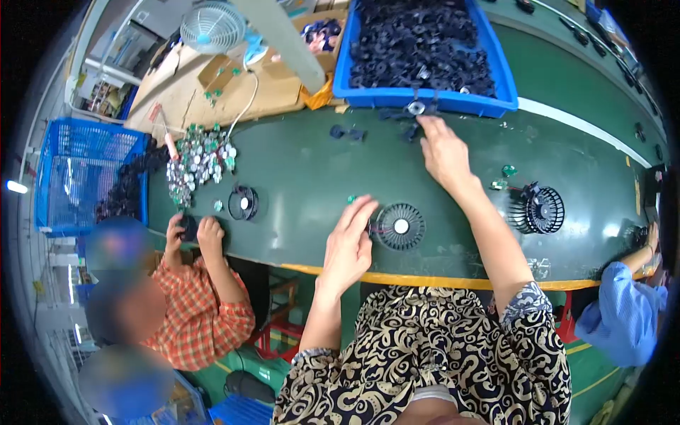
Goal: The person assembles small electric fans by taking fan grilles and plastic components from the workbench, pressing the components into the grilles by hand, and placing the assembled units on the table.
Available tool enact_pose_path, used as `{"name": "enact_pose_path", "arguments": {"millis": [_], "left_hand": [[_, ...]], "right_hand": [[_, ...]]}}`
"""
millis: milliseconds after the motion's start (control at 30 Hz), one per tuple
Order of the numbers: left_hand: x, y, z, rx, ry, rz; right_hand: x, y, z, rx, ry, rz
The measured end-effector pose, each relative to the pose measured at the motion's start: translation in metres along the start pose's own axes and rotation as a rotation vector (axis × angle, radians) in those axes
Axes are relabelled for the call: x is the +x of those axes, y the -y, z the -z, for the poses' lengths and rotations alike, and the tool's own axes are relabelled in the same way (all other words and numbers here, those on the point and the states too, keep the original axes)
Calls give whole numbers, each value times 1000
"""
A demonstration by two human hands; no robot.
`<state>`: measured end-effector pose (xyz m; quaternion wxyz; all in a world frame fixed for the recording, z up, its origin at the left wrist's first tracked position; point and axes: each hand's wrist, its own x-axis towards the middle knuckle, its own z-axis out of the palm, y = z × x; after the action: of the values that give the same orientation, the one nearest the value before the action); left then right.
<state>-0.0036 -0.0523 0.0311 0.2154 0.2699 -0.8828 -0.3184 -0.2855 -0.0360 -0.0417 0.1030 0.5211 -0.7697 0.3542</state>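
A round black fan cage (401, 227) with a white centre lies in front of me on the green table. My left hand (347, 244) is at its left rim, fingers bent around that side; a thin wire runs toward the hand. A small green circuit board (352, 199) shows beside the fingers. My right hand (445, 152) reaches forward, fingers stretched out and thumb apart. Its fingertips touch or nearly touch a dark plastic part with a silvery round centre (416, 108), at the near edge of a blue tray (503, 106).
Another black fan cage (544, 210) lies to the right, near green boards (508, 171). Left are a heap of small motors and boards (202, 163), a co-worker's hands (210, 237) and a blue basket (53, 177). Loose black parts (347, 132) lie below the tray. A sleeved co-worker (616, 312) sits right.
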Motion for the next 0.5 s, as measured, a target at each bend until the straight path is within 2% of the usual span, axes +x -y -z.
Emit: {"name": "enact_pose_path", "arguments": {"millis": [67, 100, 200, 367, 433, 500], "left_hand": [[3, 6, -5, 136, -16, -59], [3, 6, -6, 141, -14, -41], [3, 6, -9, 198, 26, 108], [0, 5, -15, 331, -86, 85], [-1, 1, -17, 397, -119, 80], [-2, -3, -18, 421, -139, 77]], "right_hand": [[-1, 0, 7, 76, 91, -24], [-7, -3, 8, 111, 62, 8], [-33, 12, 30, 77, 149, -101], [-92, 19, 82, 99, 341, -184], [-104, 23, 100, 91, 373, -291], [-113, 18, 104, 26, 284, -209]]}}
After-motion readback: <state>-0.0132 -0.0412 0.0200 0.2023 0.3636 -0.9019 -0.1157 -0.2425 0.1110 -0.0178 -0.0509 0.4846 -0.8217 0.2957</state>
